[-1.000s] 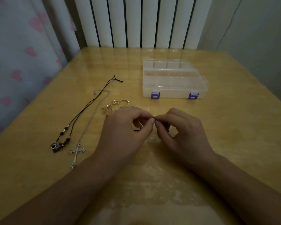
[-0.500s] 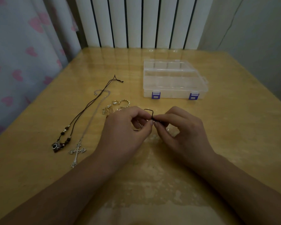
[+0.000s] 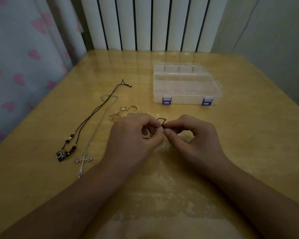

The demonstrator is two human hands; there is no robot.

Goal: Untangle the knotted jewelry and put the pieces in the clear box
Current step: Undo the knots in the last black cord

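Knotted black cord point(image 3: 161, 121) is pinched between the fingertips of the left hand point(image 3: 135, 135) and right hand point(image 3: 195, 137), just above the worktop point(image 3: 248, 144). Gold rings point(image 3: 126, 110) lie just beyond the left hand, two necklaces further left, the shut clear box point(image 3: 185, 85) behind.

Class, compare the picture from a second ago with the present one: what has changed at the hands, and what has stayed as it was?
A small loop of the black cord has come up above the fingertips, where none showed before. The left hand and right hand keep their pinching grip on it, in the same spot. The beaded necklace, cross necklace, gold rings and closed clear box have not moved.
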